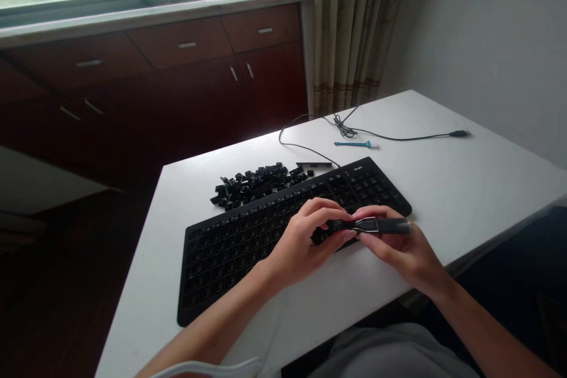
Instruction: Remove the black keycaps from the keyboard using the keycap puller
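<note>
Both hands hold a slim black tool (390, 225) with a thin shiny metal loop near its middle; its exact kind is unclear. My left hand (305, 236) pinches its left end, and my right hand (398, 248) grips it from the right, fingertips nearly meeting. Beneath them lies a black keyboard (248, 242), slanted across the white table. Much of its main area shows bare sockets, while small caps remain along the top row. Behind it is a heap of loose black keycaps (261, 180). The hands hide part of the keyboard's lower right.
A long black bar-shaped keycap (314, 164) lies beside the heap. Farther back rest a blue brush (354, 144) and the keyboard's cable (398, 138), partly bundled. The white table's (146, 283) left edge faces wooden cabinets (177, 77). A white curved object (212, 370) shows at the bottom.
</note>
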{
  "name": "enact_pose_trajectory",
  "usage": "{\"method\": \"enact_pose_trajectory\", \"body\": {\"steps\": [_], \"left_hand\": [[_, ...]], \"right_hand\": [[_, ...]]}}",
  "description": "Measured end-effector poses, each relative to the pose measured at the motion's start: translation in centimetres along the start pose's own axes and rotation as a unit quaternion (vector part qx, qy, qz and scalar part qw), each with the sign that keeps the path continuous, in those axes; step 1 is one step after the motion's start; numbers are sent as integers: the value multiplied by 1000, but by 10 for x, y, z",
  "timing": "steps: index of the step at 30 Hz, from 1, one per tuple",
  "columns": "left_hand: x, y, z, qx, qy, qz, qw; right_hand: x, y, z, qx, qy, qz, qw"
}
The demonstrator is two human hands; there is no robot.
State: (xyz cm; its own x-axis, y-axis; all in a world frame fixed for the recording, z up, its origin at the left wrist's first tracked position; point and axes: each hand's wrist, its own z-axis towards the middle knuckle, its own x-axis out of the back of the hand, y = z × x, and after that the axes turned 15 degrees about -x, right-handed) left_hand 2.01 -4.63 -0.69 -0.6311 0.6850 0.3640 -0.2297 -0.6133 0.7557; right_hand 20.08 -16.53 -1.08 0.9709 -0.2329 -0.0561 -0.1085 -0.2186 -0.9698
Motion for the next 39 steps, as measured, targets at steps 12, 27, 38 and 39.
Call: {"method": "enact_pose_trajectory", "body": {"steps": [12, 27, 38, 39], "left_hand": [[2, 2, 0, -21, -16, 0, 1000], [-1, 1, -2, -94, 16, 84, 992], [-1, 1, -2, -88, 21, 75, 993], [-1, 1, -2, -87, 21, 75, 993]], "right_hand": [[0, 3, -5, -2, -67, 45, 997], [7, 11, -4, -49, -66, 19, 996], [6, 7, -5, -59, -66, 2, 996], [6, 6, -5, -58, -65, -1, 996]]}}
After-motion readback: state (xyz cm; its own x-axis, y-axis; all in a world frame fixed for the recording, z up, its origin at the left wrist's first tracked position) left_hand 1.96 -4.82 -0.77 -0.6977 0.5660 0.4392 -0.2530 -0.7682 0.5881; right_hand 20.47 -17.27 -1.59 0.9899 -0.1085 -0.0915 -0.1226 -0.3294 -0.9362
